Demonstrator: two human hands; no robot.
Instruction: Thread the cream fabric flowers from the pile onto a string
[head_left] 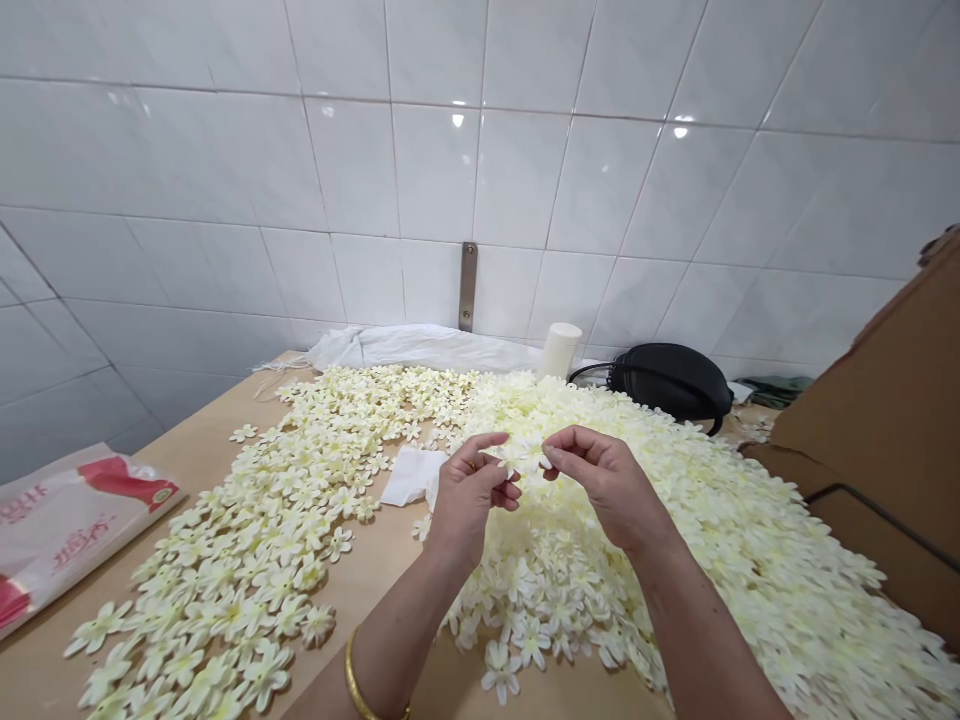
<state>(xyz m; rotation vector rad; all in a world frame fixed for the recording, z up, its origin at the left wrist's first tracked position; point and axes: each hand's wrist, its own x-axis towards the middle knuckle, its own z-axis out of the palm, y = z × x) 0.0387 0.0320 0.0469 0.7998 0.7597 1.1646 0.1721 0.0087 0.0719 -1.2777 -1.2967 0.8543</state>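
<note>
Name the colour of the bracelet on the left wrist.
The bracelet is yellow gold, seen best in the head view, at its bottom edge.

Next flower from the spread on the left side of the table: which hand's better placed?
Left, I'd say. The left hand is nearer that spread; the right hand would likely have to reach across it. Both are at the raised flower, so the left may need freeing first.

No text can be read for certain. The glossy white-and-red plastic packet (82, 530) on the left of the table (195, 440) bears pale red lettering near its left edge, red script-like characters in its middle and a small round gold emblem on a red band, all too unclear to make out.
</note>
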